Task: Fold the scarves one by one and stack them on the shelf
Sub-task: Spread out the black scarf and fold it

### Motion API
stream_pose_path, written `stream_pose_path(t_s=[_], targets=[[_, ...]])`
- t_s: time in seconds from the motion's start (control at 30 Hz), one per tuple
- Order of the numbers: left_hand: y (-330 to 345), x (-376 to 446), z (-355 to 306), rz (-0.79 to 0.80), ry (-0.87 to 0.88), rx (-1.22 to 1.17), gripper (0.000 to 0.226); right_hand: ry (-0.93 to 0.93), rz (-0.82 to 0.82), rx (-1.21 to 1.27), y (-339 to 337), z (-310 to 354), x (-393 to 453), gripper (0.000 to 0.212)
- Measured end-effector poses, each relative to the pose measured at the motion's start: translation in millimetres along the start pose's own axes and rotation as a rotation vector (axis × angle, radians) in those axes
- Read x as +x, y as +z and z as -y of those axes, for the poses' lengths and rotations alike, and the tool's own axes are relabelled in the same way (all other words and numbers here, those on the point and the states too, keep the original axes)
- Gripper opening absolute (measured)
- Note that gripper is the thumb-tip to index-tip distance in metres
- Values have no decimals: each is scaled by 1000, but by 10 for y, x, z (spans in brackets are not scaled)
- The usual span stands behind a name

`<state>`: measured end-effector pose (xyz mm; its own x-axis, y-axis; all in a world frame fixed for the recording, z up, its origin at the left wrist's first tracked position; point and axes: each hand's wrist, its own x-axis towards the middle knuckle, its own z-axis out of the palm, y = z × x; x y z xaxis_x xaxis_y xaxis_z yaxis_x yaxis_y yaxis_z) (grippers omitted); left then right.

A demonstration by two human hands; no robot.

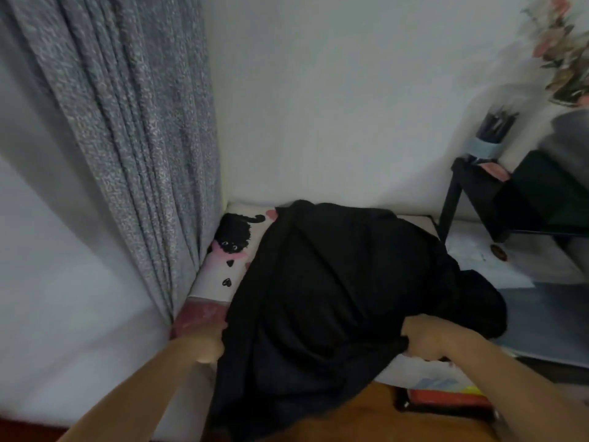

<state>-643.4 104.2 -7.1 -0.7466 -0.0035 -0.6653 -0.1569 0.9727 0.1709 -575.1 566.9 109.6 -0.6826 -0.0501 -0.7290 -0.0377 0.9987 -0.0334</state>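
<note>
Now black scarf [334, 282] gripped btwn both hands' fingers [411, 341]

Support surface: a bed [414, 218] set in the wall corner, covered by a pale sheet printed with a black cat [234, 236], pink patches and small black hearts. A black scarf [334, 282] lies spread over most of it, between the left hand [207, 344] and right hand [430, 341], both gripping its near edge.
</note>
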Motion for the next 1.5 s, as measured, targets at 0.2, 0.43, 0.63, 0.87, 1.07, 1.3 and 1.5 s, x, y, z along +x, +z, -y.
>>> stream_pose_path(t_s=[0.2, 0.43, 0.63, 0.87, 1.07, 1.3, 1.5], targets=[[-18, 413, -518, -279, -9, -97, 58, 42, -174, 116, 25, 138, -163, 33], [-345, 895, -669, -553, 210, -235, 43, 156, -188, 171, 132, 149, -275, 21], [-1036, 609, -165, -689, -214, 17, 52, 132, -77, 123, 180, 166, -217, 26], [-53, -958, -1693, 207, 626, -211, 117, -135, -195, 361, -114, 746, -128, 18], [-13, -1268, -1977, -456, 583, -434, 47, -245, -510, 497, -277, 1039, -83, 24], [-593, -1236, -988, -711, 266, 60, 27, 292, -701, 162, -371, -268, 316, 15], [-655, -1118, -735, -663, -138, 201, 33, 118, -1048, 273, -751, -966, 115, 16]])
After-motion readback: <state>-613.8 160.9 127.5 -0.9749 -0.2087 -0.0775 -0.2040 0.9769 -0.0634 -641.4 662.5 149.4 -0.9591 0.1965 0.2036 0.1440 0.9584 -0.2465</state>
